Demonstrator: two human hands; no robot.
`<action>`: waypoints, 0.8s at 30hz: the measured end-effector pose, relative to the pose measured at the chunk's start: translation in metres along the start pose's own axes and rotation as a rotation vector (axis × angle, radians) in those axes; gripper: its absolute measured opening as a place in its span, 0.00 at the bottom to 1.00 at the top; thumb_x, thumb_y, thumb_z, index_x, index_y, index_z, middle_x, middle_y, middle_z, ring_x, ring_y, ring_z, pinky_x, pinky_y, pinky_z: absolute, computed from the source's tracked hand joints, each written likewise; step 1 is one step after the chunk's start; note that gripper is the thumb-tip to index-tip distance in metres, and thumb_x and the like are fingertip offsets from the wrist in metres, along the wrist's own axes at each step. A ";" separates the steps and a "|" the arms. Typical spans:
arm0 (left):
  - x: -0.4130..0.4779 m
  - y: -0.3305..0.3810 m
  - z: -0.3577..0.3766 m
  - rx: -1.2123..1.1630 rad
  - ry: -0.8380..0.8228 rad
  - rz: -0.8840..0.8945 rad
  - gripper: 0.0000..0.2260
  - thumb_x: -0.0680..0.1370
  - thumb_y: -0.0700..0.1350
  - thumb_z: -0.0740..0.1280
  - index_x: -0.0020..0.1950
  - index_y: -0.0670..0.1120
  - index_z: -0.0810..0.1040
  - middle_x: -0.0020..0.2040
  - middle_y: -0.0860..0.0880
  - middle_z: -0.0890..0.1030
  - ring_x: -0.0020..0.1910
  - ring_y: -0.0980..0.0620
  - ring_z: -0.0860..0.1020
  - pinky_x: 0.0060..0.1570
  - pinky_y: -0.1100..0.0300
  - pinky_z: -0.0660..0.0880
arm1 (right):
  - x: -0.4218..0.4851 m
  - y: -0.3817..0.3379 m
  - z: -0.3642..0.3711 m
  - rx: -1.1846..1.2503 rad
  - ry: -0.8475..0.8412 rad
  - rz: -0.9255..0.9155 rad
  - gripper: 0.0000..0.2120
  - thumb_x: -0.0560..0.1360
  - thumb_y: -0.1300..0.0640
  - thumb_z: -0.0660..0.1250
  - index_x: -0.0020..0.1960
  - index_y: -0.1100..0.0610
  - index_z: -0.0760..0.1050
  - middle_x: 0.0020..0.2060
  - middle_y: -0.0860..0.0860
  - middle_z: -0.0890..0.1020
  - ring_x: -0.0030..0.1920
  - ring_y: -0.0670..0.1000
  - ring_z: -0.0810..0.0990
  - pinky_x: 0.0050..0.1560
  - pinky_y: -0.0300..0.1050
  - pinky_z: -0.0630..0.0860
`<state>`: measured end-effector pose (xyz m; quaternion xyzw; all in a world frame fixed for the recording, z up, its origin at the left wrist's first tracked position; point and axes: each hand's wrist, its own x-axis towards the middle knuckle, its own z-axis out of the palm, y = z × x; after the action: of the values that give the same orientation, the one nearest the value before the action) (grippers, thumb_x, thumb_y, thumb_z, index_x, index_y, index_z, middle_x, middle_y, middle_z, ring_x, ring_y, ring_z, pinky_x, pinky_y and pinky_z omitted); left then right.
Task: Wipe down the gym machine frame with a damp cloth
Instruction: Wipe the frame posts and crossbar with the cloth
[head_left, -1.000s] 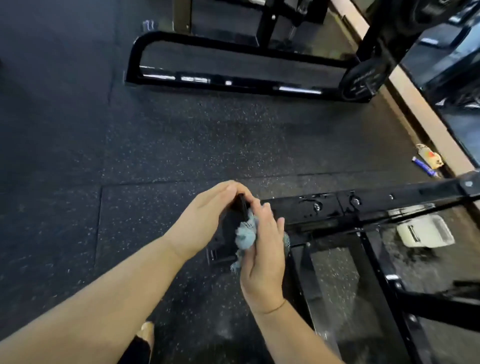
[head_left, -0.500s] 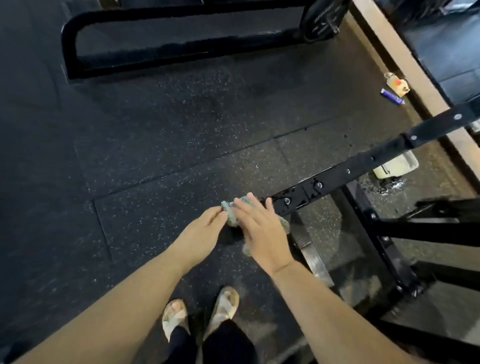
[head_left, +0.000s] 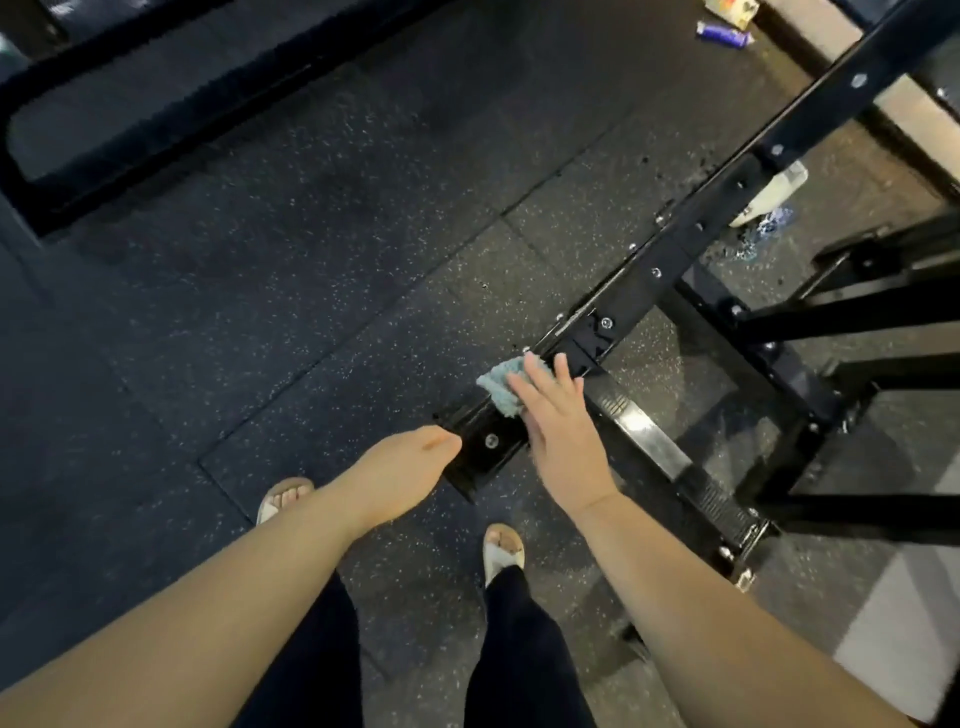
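A black bolted steel bar of the gym machine frame (head_left: 675, 249) runs from the top right down to its near end at the middle of the view. A small light blue cloth (head_left: 500, 387) lies on top of that bar. My right hand (head_left: 558, 421) presses the cloth flat with straight fingers. My left hand (head_left: 402, 470) is at the bar's near end, fingertips touching its end face; its fingers look curled under and are partly hidden.
Speckled black rubber floor lies all around. Another black machine base (head_left: 130, 93) lies at the top left. A white container (head_left: 779, 189) stands behind the bar beside a wet patch. Frame legs and a shiny cross member (head_left: 644, 441) fill the right. My sandalled feet (head_left: 501, 551) stand below.
The view has tilted down and closer. My right hand slid the cloth along the bar away from its end, uncovering the end plate. My left hand stays at the bar's end.
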<state>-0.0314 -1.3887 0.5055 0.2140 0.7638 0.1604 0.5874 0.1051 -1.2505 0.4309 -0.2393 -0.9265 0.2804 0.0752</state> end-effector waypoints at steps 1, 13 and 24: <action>0.006 -0.006 -0.005 -0.026 -0.052 0.031 0.18 0.84 0.48 0.50 0.71 0.48 0.69 0.69 0.50 0.70 0.66 0.51 0.69 0.67 0.57 0.64 | 0.001 -0.006 0.003 0.055 0.034 0.114 0.23 0.78 0.70 0.60 0.71 0.59 0.68 0.73 0.51 0.61 0.74 0.60 0.51 0.73 0.56 0.48; 0.039 -0.008 -0.053 0.221 -0.325 0.232 0.16 0.82 0.44 0.54 0.70 0.48 0.68 0.68 0.50 0.71 0.65 0.51 0.71 0.68 0.56 0.64 | -0.041 -0.125 0.029 0.823 0.374 0.981 0.18 0.83 0.61 0.55 0.67 0.42 0.69 0.70 0.37 0.68 0.67 0.32 0.64 0.63 0.21 0.59; 0.074 0.054 -0.050 1.221 -0.430 1.387 0.22 0.72 0.44 0.54 0.62 0.45 0.77 0.64 0.46 0.76 0.69 0.43 0.67 0.71 0.45 0.53 | -0.028 -0.162 0.081 1.756 1.238 1.293 0.16 0.83 0.58 0.56 0.68 0.57 0.71 0.62 0.56 0.79 0.63 0.55 0.77 0.67 0.57 0.70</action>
<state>-0.0883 -1.3041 0.4834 0.9152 0.2937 0.0034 0.2759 0.0426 -1.4215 0.4532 -0.6102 0.0503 0.6284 0.4798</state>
